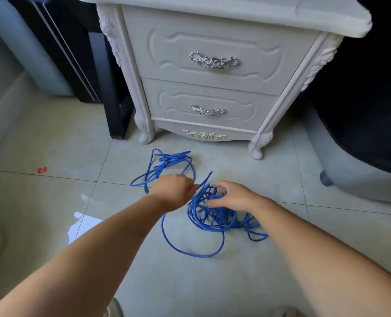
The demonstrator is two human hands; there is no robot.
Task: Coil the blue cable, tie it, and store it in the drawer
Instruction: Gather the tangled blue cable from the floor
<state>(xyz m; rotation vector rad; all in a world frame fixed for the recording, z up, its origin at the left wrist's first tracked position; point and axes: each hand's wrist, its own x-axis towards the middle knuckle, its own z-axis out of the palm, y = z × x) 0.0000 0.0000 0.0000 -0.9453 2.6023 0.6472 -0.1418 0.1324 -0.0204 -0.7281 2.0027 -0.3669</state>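
Blue cable [207, 221] lay on the floor [53, 145], just near of the white nightstand [212, 8], nowhere near coiled. There was one tight bunch of loops under the right hand [233, 195], one wide slack loop sagging nearer, and a second loose tangle [167, 163] farther left.

Right fingers [220, 186] were curled over the bunch, with the thumb under it, grasping several turns at once. Left hand [171, 193] was clenched, its fingertips apparently nipping a single strand beside the bunch. That hand was blurred, so the grasp is a judgement.

Upper drawer [212, 62] and lower drawer [207, 110] were both closed. No tie or strap was visible anywhere.

Risks from here:
- The far tangle's strands crossed each other. Pulling slack through could cinch them into a knot rather than feeding clean.
- The bunch was uneven in loop size. Lifting it by a few turns could let the others spill or spring open.
- The wide near loop could drag under a forearm and snag.
- The cable ends were not identifiable, so winding might start mid-length and trap twist.
- Both hands were busy on the cable, so opening a drawer or tying would mean letting go of one side, and the coil could relax.
- A red scrap [42, 170] lay far left on the floor, well apart and no hazard.
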